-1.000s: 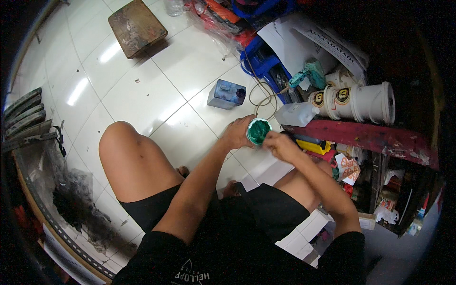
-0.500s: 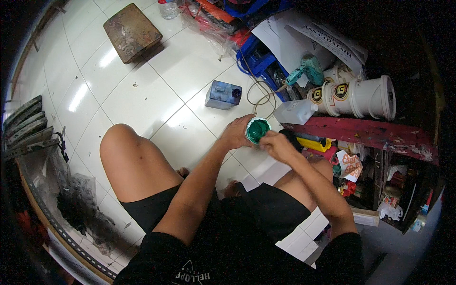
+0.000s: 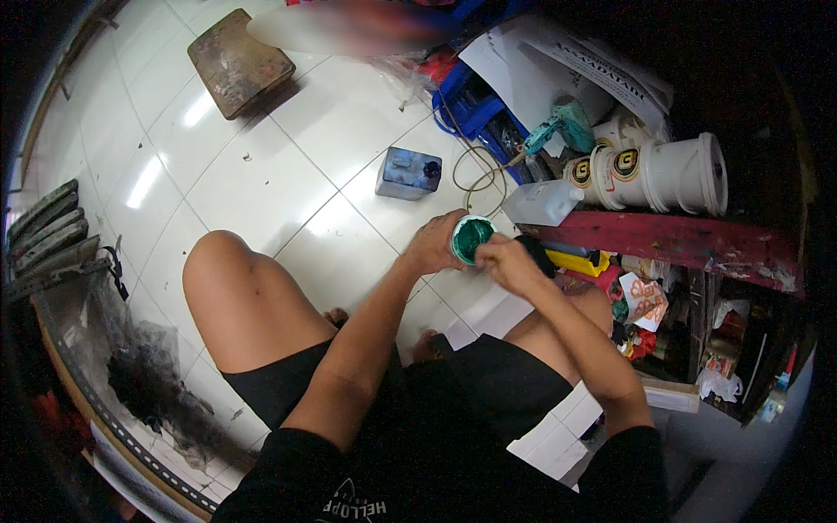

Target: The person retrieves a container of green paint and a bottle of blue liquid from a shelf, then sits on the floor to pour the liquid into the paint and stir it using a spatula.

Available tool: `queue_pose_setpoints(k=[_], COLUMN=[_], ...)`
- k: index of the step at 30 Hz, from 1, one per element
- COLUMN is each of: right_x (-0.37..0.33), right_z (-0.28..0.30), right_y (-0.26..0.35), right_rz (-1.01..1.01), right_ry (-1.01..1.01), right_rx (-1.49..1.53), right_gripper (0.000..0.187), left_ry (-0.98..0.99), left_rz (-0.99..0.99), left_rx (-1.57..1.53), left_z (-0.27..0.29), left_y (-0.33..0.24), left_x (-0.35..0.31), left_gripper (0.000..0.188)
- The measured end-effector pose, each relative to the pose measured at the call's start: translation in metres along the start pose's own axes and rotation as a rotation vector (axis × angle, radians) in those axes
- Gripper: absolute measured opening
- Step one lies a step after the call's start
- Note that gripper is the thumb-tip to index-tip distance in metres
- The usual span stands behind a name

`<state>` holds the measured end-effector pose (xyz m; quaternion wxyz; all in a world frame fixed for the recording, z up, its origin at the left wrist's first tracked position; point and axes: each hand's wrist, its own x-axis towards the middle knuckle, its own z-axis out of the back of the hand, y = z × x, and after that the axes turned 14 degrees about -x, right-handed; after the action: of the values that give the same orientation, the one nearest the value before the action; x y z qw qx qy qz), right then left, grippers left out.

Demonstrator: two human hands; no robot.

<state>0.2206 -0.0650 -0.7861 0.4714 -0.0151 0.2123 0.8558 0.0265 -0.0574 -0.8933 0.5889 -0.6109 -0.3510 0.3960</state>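
A white tub (image 3: 457,228) of thick green paint (image 3: 472,237) is held between my knees' height and the floor, its mouth facing up. My left hand (image 3: 433,242) wraps around the tub's left side. At the tub's right rim, my right hand (image 3: 507,264) is closed in a pinch, with its fingertips over the paint. Whatever it grips is hidden by the fingers. Past the tub, a blue-stained jerrycan (image 3: 408,173) with a dark cap stands on the tiles.
A stained low stool (image 3: 240,65) stands far left. To the right are a translucent jug (image 3: 542,204), a teal-smeared heat gun or dryer (image 3: 562,129), white buckets (image 3: 667,177) and a red shelf edge (image 3: 663,248). A cable (image 3: 479,171) loops on the floor. Dark slats (image 3: 44,218) lie at left.
My right hand has shifted slightly at the tub's rim, and the paint's surface looks different. My left hand keeps its hold. A blurred patch now covers part of the far edge.
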Motion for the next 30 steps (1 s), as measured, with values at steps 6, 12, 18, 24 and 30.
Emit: queue_pose_setpoints(k=[6, 12, 18, 24, 30], right_x=[0.007, 0.022, 0.015, 0.012, 0.012], right_z=[0.004, 0.012, 0.022, 0.039, 0.043], right_y=[0.024, 0.019, -0.013, -0.025, 0.005], right_rz=[-0.620, -0.621, -0.370, -0.137, -0.014], right_ry=[-0.199, -0.206, -0.115, 0.052, 0.162], right_rx=[0.491, 0.623, 0.173, 0.110, 0.132], right_gripper=[0.019, 0.022, 0.019, 0.020, 0.019], left_ry=[-0.004, -0.014, 0.024, 0.038, 0.020], left_rz=[0.003, 0.127, 0.131, 0.089, 0.097], left_rx=[-0.035, 0.050, 0.043, 0.047, 0.025], left_z=[0.005, 0.008, 0.001, -0.002, 0.000], left_y=[-0.003, -0.024, -0.028, -0.021, -0.013], left_x=[-0.003, -0.006, -0.006, -0.003, -0.007], left_gripper=[0.101, 0.101, 0.100, 0.100, 0.097])
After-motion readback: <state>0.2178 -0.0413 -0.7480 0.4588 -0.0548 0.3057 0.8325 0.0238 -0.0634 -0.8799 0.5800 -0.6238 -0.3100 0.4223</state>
